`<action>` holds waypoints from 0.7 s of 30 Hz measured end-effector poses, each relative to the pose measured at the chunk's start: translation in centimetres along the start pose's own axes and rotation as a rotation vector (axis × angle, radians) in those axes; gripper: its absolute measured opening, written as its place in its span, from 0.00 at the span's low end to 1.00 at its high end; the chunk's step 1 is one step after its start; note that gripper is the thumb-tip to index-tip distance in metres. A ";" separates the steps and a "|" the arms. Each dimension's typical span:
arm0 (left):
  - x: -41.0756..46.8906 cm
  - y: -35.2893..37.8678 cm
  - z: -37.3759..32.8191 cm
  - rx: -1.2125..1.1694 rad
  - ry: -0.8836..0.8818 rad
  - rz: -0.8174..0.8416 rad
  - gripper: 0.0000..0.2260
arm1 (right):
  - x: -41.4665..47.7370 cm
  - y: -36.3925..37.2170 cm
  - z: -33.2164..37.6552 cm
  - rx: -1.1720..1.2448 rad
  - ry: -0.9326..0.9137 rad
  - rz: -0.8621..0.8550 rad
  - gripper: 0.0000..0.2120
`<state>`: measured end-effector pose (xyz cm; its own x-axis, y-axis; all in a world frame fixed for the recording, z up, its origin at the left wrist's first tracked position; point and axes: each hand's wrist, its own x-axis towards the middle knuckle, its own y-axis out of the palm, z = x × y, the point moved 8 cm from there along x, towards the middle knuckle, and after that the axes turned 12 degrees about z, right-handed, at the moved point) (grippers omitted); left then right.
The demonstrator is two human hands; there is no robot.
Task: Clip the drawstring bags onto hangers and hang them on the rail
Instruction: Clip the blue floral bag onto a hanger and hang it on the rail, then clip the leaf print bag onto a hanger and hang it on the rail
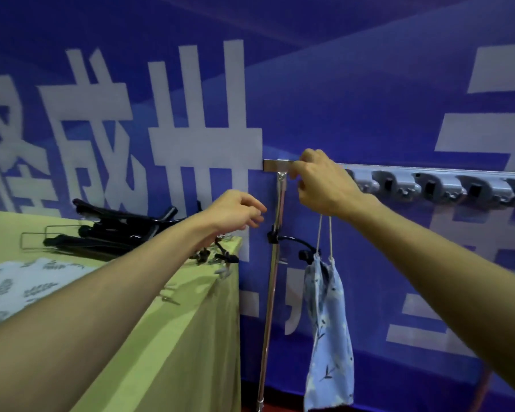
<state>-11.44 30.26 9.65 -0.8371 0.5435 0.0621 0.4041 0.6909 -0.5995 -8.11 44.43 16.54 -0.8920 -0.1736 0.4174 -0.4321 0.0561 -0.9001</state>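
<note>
The flowered drawstring bag (329,337) hangs clear of the table (173,337), under the rail (277,165), its cords running up into the right hand (324,182), whose fingers curl at the rail's left end. The left hand (235,211) hovers loosely curled and empty beside the metal pole (269,307). The spare hangers (110,230) lie at the table's far edge

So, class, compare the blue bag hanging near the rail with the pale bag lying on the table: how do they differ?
The blue bag hangs upright, long and narrow; the pale bag lies flat on the table. The blue bag's cords run up to the right hand; no hand touches the pale bag. Both are leaf-printed fabric.
</note>
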 end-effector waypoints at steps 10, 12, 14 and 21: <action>-11.6 -8.4 8.0 0.024 -0.106 -0.174 0.07 | 2.3 6.3 15.2 0.201 -0.311 0.339 0.07; -13.5 -10.0 9.9 0.063 -0.145 -0.205 0.07 | 2.6 7.5 17.3 0.222 -0.316 0.390 0.07; -15.3 -11.4 12.3 0.110 -0.177 -0.236 0.08 | 2.8 9.0 19.8 0.246 -0.340 0.433 0.07; -17.7 -12.1 21.1 0.346 -0.357 -0.366 0.13 | 1.3 16.2 25.3 0.182 -0.382 0.680 0.14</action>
<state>-9.29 2.20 -1.07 -0.9947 0.0660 0.0782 -0.0261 0.5754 -0.8174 -12.94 20.24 -0.64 -0.8310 -0.4851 -0.2722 0.2478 0.1154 -0.9619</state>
